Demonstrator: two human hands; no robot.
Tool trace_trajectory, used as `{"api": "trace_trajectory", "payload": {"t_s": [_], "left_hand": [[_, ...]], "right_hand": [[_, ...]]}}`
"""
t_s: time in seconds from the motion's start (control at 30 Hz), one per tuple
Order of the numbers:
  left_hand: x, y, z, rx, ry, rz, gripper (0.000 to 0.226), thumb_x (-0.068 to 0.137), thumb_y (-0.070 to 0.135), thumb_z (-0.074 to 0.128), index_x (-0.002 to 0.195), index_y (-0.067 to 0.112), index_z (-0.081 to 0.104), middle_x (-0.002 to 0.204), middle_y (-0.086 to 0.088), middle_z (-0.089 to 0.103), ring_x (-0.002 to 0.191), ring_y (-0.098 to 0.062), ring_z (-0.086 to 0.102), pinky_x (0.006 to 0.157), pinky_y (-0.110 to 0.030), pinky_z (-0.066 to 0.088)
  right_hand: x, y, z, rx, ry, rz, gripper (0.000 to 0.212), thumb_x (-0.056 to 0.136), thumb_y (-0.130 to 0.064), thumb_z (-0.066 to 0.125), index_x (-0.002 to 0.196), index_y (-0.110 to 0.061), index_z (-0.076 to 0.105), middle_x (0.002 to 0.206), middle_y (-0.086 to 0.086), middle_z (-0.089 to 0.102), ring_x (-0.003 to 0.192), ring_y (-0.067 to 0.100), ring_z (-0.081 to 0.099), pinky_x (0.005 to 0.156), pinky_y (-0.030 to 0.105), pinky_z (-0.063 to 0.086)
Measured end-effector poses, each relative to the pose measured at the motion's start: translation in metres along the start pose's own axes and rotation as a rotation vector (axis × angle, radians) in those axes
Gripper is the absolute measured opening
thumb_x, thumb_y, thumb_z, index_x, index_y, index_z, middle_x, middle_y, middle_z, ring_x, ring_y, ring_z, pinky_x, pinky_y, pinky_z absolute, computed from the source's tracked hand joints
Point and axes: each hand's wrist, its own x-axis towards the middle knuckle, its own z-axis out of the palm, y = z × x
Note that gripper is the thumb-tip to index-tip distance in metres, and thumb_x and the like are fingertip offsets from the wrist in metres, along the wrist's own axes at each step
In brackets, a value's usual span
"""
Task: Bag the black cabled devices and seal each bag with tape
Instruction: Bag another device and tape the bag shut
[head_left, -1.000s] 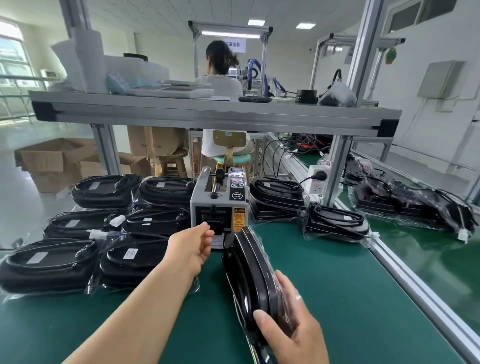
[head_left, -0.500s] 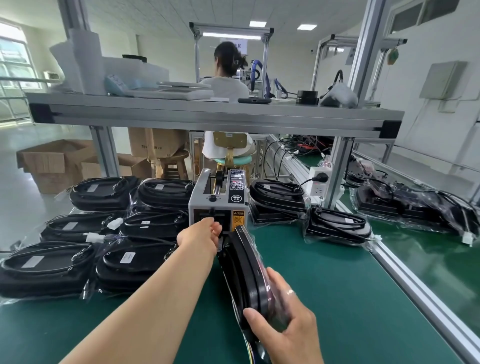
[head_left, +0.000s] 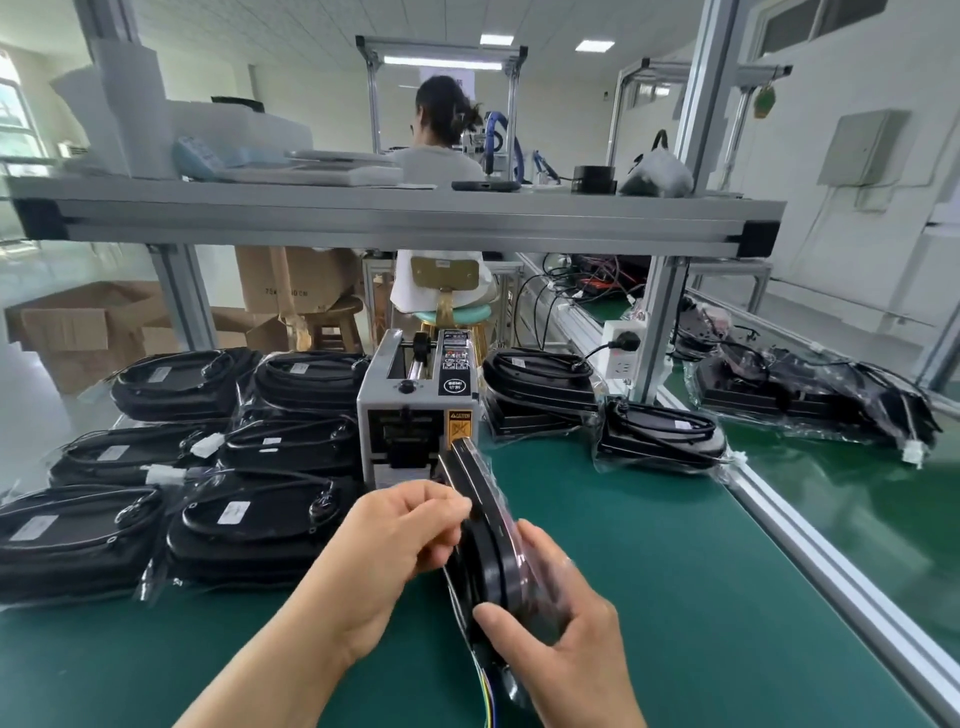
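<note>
Now my right hand (head_left: 571, 654) grips the bagged black cabled device (head_left: 485, 530), my left hand (head_left: 395, 545) pinches its near edge; grey tape dispenser (head_left: 415, 415) just beyond.

L grip (head_left: 400, 540) & R grip (head_left: 566, 644) both bare, L forearm (head_left: 291, 670) bare to frame edge, nails short

Left of my left hand (head_left: 395, 551), bagged devices (head_left: 249, 525) lie in rows on the green surface (head_left: 675, 571); a tape dispenser (head_left: 415, 415) stands just beyond both hands, more bagged devices (head_left: 660, 436) beyond my right hand (head_left: 566, 649).
</note>
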Motion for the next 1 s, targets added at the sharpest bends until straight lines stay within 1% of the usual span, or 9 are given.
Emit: {"api": "trace_trajectory", "payload": {"t_s": [0.1, 0.17, 0.27, 0.4, 0.5, 0.67, 0.73, 0.87, 1.0], "left_hand": [[-0.004, 0.004, 0.005, 0.120, -0.045, -0.011, 0.026, 0.091, 0.022, 0.066, 0.066, 0.023, 0.068, 0.066, 0.003, 0.051, 0.064, -0.011, 0.044, 0.072, -0.027, 0.045], [-0.001, 0.006, 0.006, 0.147, -0.044, -0.013, 0.023, 0.090, 0.026, 0.068, 0.067, 0.023, 0.069, 0.064, 0.005, 0.050, 0.065, -0.010, 0.043, 0.074, -0.029, 0.044], [0.004, 0.004, 0.009, 0.159, -0.055, -0.026, 0.019, 0.086, 0.028, 0.072, 0.071, 0.016, 0.070, 0.068, 0.005, 0.060, 0.066, -0.010, 0.050, 0.074, -0.029, 0.046], [0.013, 0.003, 0.010, 0.210, -0.037, -0.018, 0.018, 0.086, 0.022, 0.073, 0.071, 0.011, 0.069, 0.069, 0.003, 0.064, 0.062, -0.006, 0.054, 0.069, -0.025, 0.045], [0.016, 0.005, 0.008, 0.239, -0.076, -0.010, 0.019, 0.085, 0.021, 0.073, 0.067, 0.016, 0.070, 0.066, 0.005, 0.063, 0.059, -0.004, 0.053, 0.065, -0.019, 0.044], [0.017, 0.008, 0.007, 0.285, -0.091, 0.013, 0.024, 0.084, 0.018, 0.075, 0.062, 0.020, 0.069, 0.061, 0.011, 0.063, 0.053, 0.002, 0.053, 0.056, -0.009, 0.042], [0.018, 0.008, 0.008, 0.298, -0.091, 0.023, 0.025, 0.084, 0.016, 0.075, 0.060, 0.020, 0.068, 0.060, 0.011, 0.063, 0.052, 0.003, 0.053, 0.054, -0.008, 0.041], [0.018, 0.007, 0.008, 0.338, -0.087, 0.037, 0.022, 0.084, 0.020, 0.075, 0.063, 0.020, 0.069, 0.063, 0.010, 0.065, 0.056, 0.002, 0.057, 0.056, -0.009, 0.043], [0.018, 0.004, 0.009, 0.335, -0.068, 0.038, 0.021, 0.084, 0.020, 0.076, 0.064, 0.020, 0.069, 0.064, 0.009, 0.067, 0.058, 0.001, 0.059, 0.056, -0.009, 0.043]], "right_hand": [[0.001, 0.002, 0.000, 0.009, -0.005, 0.003, 0.075, 0.065, -0.039, 0.083, 0.133, -0.039, 0.050, 0.103, -0.025, 0.074, 0.094, 0.000, 0.072, 0.081, 0.007, 0.051], [0.001, 0.001, 0.000, 0.006, -0.005, 0.000, 0.075, 0.066, -0.039, 0.083, 0.133, -0.040, 0.050, 0.104, -0.024, 0.074, 0.094, 0.001, 0.073, 0.080, 0.008, 0.052], [0.001, 0.001, 0.000, -0.006, -0.004, 0.009, 0.075, 0.066, -0.038, 0.084, 0.133, -0.040, 0.050, 0.108, -0.025, 0.073, 0.096, 0.002, 0.072, 0.081, 0.010, 0.053], [0.000, 0.003, -0.001, -0.012, -0.010, 0.014, 0.080, 0.065, -0.041, 0.084, 0.137, -0.034, 0.052, 0.119, -0.027, 0.068, 0.109, 0.001, 0.068, 0.090, 0.013, 0.052], [0.000, 0.002, -0.001, -0.014, -0.017, 0.012, 0.081, 0.064, -0.041, 0.084, 0.138, -0.032, 0.052, 0.119, -0.031, 0.067, 0.110, -0.002, 0.066, 0.090, 0.011, 0.050], [-0.001, -0.001, -0.001, -0.003, -0.019, 0.006, 0.074, 0.064, -0.038, 0.083, 0.132, -0.034, 0.053, 0.105, -0.029, 0.072, 0.091, -0.001, 0.072, 0.079, 0.007, 0.052], [-0.001, -0.002, -0.001, 0.002, -0.011, 0.003, 0.072, 0.063, -0.039, 0.082, 0.130, -0.034, 0.053, 0.102, -0.028, 0.073, 0.088, -0.002, 0.073, 0.077, 0.006, 0.051], [0.000, -0.003, -0.002, 0.012, -0.003, 0.008, 0.072, 0.063, -0.045, 0.081, 0.129, -0.037, 0.054, 0.105, -0.033, 0.070, 0.100, -0.006, 0.069, 0.084, 0.007, 0.050], [-0.001, -0.002, -0.002, 0.030, -0.011, 0.015, 0.068, 0.065, -0.048, 0.079, 0.129, -0.039, 0.056, 0.114, -0.029, 0.069, 0.109, 0.000, 0.067, 0.096, 0.020, 0.051]]}}
